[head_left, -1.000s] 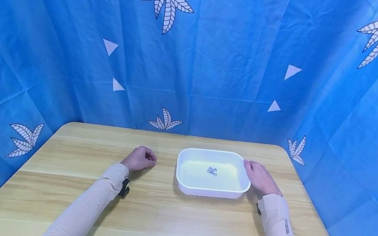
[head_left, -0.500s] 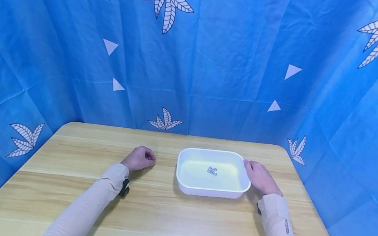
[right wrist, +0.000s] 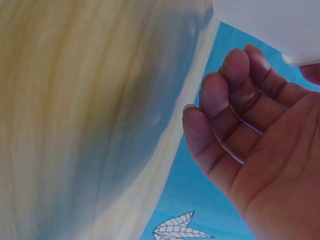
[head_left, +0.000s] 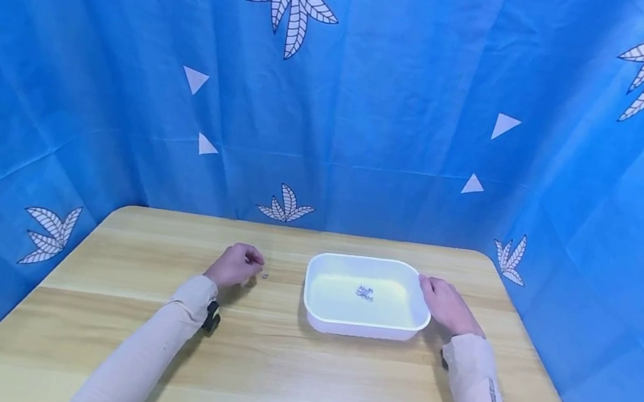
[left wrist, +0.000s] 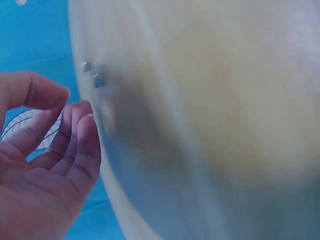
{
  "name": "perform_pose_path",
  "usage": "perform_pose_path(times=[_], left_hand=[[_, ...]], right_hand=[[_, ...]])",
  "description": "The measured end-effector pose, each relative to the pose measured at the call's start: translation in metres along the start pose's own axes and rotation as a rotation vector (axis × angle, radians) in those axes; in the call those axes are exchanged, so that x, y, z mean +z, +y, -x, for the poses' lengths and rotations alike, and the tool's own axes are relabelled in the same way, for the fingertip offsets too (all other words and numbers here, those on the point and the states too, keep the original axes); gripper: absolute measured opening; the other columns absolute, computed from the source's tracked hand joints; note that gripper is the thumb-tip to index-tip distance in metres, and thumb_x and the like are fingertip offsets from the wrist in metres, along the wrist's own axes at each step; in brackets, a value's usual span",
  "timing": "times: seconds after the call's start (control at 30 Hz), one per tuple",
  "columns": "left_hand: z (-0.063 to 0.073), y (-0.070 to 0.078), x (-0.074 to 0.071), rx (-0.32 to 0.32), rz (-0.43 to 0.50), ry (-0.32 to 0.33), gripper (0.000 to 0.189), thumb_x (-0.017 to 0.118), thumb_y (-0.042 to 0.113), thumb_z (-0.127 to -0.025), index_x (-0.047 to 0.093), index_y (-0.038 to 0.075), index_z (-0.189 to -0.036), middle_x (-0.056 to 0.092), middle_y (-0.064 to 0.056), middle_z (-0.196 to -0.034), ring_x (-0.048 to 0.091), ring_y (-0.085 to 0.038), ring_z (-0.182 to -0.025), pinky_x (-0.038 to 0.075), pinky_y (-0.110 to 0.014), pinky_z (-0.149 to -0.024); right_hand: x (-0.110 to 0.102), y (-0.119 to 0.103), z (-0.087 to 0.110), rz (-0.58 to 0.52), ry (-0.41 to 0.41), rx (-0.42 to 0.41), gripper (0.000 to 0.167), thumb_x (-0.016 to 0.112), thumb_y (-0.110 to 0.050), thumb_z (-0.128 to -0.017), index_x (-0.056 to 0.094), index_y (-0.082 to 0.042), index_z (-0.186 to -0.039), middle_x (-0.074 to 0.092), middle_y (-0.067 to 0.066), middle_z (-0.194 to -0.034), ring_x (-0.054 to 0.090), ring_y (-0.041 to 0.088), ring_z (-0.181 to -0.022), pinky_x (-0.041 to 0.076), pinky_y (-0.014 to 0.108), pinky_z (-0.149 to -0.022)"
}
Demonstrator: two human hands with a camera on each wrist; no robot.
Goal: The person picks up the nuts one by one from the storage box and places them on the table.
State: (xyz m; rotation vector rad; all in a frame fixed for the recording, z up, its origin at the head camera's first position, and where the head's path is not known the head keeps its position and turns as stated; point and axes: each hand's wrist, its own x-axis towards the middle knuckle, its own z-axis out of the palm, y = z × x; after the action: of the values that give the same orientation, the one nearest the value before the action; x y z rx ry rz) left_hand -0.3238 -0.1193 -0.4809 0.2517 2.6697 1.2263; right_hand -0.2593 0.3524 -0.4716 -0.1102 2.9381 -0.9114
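In the head view my left hand (head_left: 236,266) is over the wooden table, left of a white plastic tray (head_left: 331,304). Its fingers are loosely bent, the thumb close to the fingertips, and nothing shows between them. Beside the fingertips lies a small shiny piece (head_left: 264,275); the left wrist view has two such metallic-looking pieces (left wrist: 99,80) on the tabletop, their kind too blurred to name. My right hand (head_left: 447,305) holds the tray's right side, thumb at the rim and bent fingers outside the wall. Several small silvery pieces (head_left: 365,293) sit together on the tray's floor.
The wooden table (head_left: 294,379) has rounded far corners. Blue curtains (head_left: 401,101) with leaf prints and white triangles stand behind it and along both sides. A dark wrist device (head_left: 211,317) shows at the left cuff.
My left hand has drawn slightly back and left, uncovering the small shiny piece on the table by its fingertips. The right hand keeps its hold on the tray; the head view has shifted slightly.
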Motion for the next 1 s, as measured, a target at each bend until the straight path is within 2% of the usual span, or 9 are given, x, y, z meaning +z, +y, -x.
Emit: perform_pose_path(times=[0.13,0.27,0.53,0.83,0.93,1.0], left_hand=[[0.000,0.011,-0.014,0.054,0.027,0.063,0.025,0.063,0.006,-0.097,0.066,-0.002,-0.121,0.069,-0.018,-0.110,0.066,-0.028,-0.096,0.060,-0.034,-0.080],[0.000,0.022,-0.027,0.137,0.011,0.146,0.022,0.063,0.007,-0.096,0.069,0.000,-0.117,0.072,-0.017,-0.111,0.066,-0.026,-0.097,0.058,-0.031,-0.083],[0.006,0.047,-0.040,0.208,0.053,0.201,0.018,0.067,0.014,-0.097,0.071,0.005,-0.112,0.072,-0.014,-0.108,0.064,-0.025,-0.096,0.054,-0.033,-0.084],[0.007,0.070,-0.035,0.282,0.044,0.186,0.014,0.069,0.016,-0.097,0.074,0.010,-0.108,0.073,-0.009,-0.103,0.066,-0.023,-0.095,0.055,-0.032,-0.082],[0.009,0.075,-0.033,0.287,0.011,0.153,0.016,0.068,0.017,-0.098,0.074,0.009,-0.110,0.072,-0.010,-0.104,0.065,-0.024,-0.096,0.055,-0.034,-0.083],[0.007,0.073,-0.030,0.278,-0.027,0.120,0.017,0.067,0.016,-0.098,0.074,0.007,-0.111,0.072,-0.011,-0.104,0.065,-0.024,-0.095,0.056,-0.034,-0.083]], right_hand=[[-0.002,0.001,0.002,-0.005,0.009,0.004,0.069,0.021,-0.051,-0.112,0.057,0.001,-0.140,0.067,0.023,-0.130,0.061,0.044,-0.127,0.044,0.064,-0.112],[-0.003,0.000,0.001,-0.011,0.008,0.002,0.066,0.023,-0.049,-0.112,0.061,0.000,-0.134,0.069,0.020,-0.121,0.064,0.039,-0.120,0.047,0.062,-0.109],[0.000,0.000,0.002,-0.023,-0.014,0.002,0.070,0.022,-0.052,-0.111,0.059,0.001,-0.136,0.068,0.022,-0.126,0.062,0.042,-0.124,0.045,0.064,-0.110],[-0.001,0.003,0.001,-0.024,-0.016,0.003,0.071,0.020,-0.053,-0.111,0.059,0.000,-0.135,0.069,0.020,-0.123,0.063,0.040,-0.122,0.045,0.063,-0.110],[0.000,0.003,0.000,-0.028,-0.023,0.006,0.071,0.020,-0.053,-0.111,0.059,0.001,-0.136,0.069,0.021,-0.124,0.063,0.041,-0.123,0.045,0.063,-0.110],[0.000,0.002,0.000,-0.029,-0.025,0.007,0.070,0.021,-0.052,-0.111,0.058,0.001,-0.137,0.068,0.022,-0.125,0.062,0.042,-0.124,0.045,0.063,-0.111]])
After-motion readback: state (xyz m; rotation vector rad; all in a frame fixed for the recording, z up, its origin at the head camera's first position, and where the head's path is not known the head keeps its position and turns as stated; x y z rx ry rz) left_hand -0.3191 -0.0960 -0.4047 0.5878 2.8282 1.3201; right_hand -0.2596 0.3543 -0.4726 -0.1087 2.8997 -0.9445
